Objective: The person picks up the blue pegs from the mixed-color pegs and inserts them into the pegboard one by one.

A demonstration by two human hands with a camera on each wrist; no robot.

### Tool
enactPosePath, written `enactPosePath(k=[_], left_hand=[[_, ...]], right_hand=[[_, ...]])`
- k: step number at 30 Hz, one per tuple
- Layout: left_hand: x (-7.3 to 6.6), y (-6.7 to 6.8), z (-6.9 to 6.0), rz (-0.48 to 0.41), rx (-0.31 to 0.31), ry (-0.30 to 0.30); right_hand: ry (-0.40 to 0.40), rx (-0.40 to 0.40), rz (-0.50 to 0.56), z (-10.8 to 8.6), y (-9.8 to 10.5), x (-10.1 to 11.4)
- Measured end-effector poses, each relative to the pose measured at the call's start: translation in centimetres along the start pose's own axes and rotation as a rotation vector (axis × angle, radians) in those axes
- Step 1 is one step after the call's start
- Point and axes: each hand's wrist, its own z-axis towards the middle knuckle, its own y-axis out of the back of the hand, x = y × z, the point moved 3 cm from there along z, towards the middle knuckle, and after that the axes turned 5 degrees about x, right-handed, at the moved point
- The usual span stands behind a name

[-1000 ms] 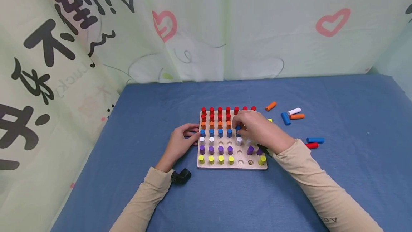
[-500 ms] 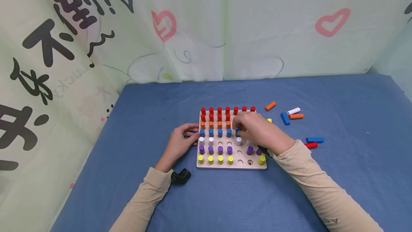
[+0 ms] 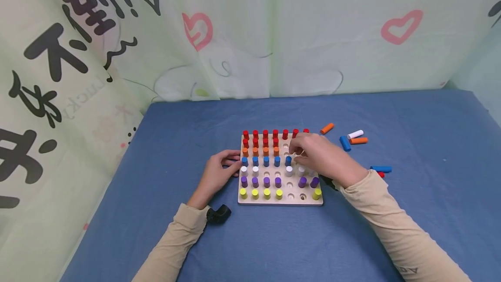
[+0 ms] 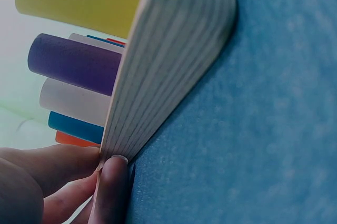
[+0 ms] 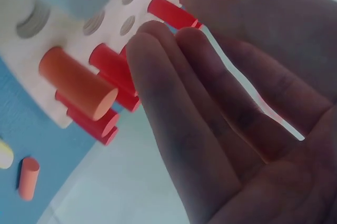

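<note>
A light wooden pegboard [image 3: 270,203] lies on the blue cloth, with rows of red, orange, blue, white, purple and yellow pegs upright in it. My left hand [image 3: 216,173] holds its left edge; in the left wrist view, fingertips [image 4: 113,174] meet the board's side. Over the right half hovers my right hand [image 3: 322,153], thumb and fingers apart, beside an upright blue peg [image 3: 288,161]. In the right wrist view, nothing shows between the spread fingers and thumb, and an orange peg [image 5: 76,82] stands near. Part of the upper right rows is hidden behind the hand.
Loose pegs lie right of the board: an orange peg [image 3: 327,128], a white peg [image 3: 355,134], another orange peg [image 3: 358,141] and blue pegs [image 3: 345,143]. The right sleeve partly covers a red peg [image 3: 381,174]. A patterned curtain [image 3: 235,68] hangs behind the table.
My right hand has let go of the blue peg, which stands in its row, and has shifted slightly right. The left hand keeps its place on the board's edge.
</note>
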Motion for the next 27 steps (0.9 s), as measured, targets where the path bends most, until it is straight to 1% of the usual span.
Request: enactPosePath(k=[9, 15, 23, 27], left_hand=[[-0.1, 0.1, 0.0, -0.003, -0.002, 0.002], [0.0, 0.0, 0.0, -0.001, -0.001, -0.007], [0.0, 0.0, 0.1, -0.006, -0.001, 0.000], [0.0, 0.0, 0.1, -0.003, 0.000, 0.001]], right_hand=[[-0.012, -0.041, 0.015, -0.8, 0.5, -0.6], [-0.038, -0.060, -0.011, -1.2, 0.7, -1.2], [-0.019, -0.102, -0.027, -1.5, 1.0, -1.7], [-0.028, -0.121, -0.025, -1.8, 1.1, -2.1]])
